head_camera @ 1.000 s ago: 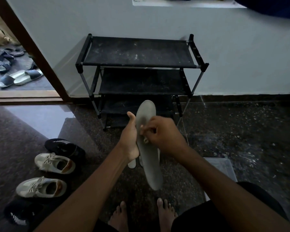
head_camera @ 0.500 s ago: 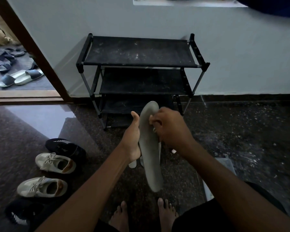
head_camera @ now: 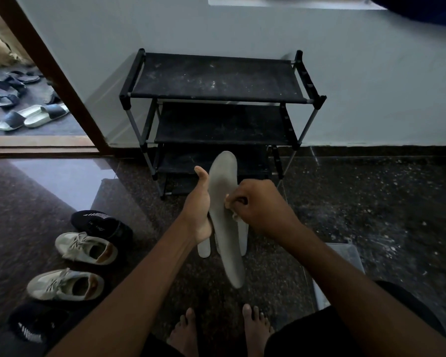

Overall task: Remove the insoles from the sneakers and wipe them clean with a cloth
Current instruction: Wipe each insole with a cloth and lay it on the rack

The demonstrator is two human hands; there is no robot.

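Observation:
A long grey insole [head_camera: 225, 228] stands upright in front of me. My left hand [head_camera: 197, 204] grips its left edge, thumb pointing up. My right hand [head_camera: 258, 204] is curled round a small pale cloth [head_camera: 234, 215] and presses it against the insole's right side near the middle. More pale insoles [head_camera: 204, 249] lie on the floor behind the held one. Two white sneakers [head_camera: 85, 249] [head_camera: 65, 284] sit on the floor to my left, between two black sneakers [head_camera: 101, 224] [head_camera: 34, 323].
A black three-tier shoe rack [head_camera: 216, 78] stands against the wall ahead. A clear plastic box [head_camera: 343, 256] sits by my right leg. My bare feet [head_camera: 216, 331] are below. Sandals [head_camera: 31, 115] lie outside the open doorway at left.
My right hand with the cloth slid up the insole toward its top, then came back down to the middle. The left hand kept its grip and the insole shifted only slightly.

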